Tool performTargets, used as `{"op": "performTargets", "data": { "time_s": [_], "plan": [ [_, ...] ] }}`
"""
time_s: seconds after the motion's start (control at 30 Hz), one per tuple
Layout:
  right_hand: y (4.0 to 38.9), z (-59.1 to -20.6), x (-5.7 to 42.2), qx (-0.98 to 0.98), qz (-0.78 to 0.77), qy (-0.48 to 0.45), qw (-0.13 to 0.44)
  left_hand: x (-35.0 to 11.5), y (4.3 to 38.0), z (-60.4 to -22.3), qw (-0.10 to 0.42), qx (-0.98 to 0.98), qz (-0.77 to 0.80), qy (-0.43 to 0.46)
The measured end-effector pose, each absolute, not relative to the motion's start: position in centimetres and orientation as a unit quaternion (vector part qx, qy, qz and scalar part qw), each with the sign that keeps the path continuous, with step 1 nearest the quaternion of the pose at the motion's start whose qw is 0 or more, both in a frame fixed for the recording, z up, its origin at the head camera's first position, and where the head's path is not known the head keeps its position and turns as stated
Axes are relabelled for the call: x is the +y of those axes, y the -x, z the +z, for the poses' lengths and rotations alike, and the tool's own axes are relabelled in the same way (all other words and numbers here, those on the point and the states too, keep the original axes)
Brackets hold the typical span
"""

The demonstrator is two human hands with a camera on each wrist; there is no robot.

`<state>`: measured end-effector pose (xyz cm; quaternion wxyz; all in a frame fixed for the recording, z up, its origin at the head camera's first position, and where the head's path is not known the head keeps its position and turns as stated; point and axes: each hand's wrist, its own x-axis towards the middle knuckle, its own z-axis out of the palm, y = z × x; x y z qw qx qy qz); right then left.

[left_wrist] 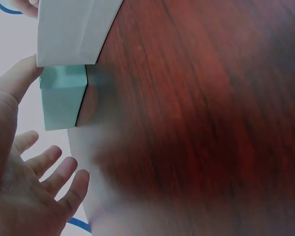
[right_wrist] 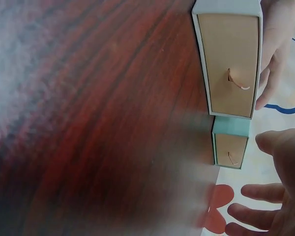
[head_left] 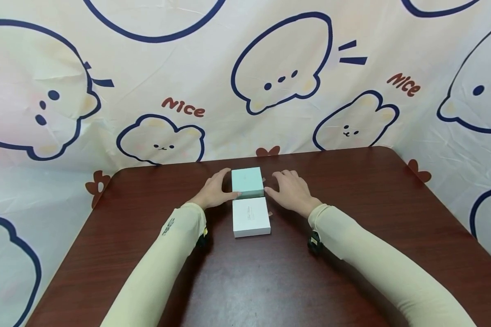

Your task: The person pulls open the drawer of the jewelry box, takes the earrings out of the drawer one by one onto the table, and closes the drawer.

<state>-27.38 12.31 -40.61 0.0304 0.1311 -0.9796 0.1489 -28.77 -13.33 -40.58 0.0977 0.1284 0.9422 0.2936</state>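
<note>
Mint-green box (head_left: 247,180), on the dark wooden table (head_left: 237,281) just beyond the white box (head_left: 251,218), between both hands. At its left, the left hand (head_left: 212,190), thumb and fingers wide apart; thumb tip at the box's near left corner, with contact hard to tell. At its right, the right hand (head_left: 292,193), fingers loosely bent and parted from the thumb; thumb tip just beside the box, a gap visible in the right wrist view. On the box's right side, a tan drawer front (right_wrist: 223,150) with a small ribbon pull (right_wrist: 230,158).
</note>
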Motion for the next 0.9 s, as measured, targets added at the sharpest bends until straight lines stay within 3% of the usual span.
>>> {"op": "performTargets", "data": {
  "time_s": [0.9],
  "plan": [
    [29.2,-40.9,12.6,-0.947,0.292,-0.122,-0.056,-12.9,30.3,-41.1,0.134,0.928,0.313,-0.153]
  ]
}}
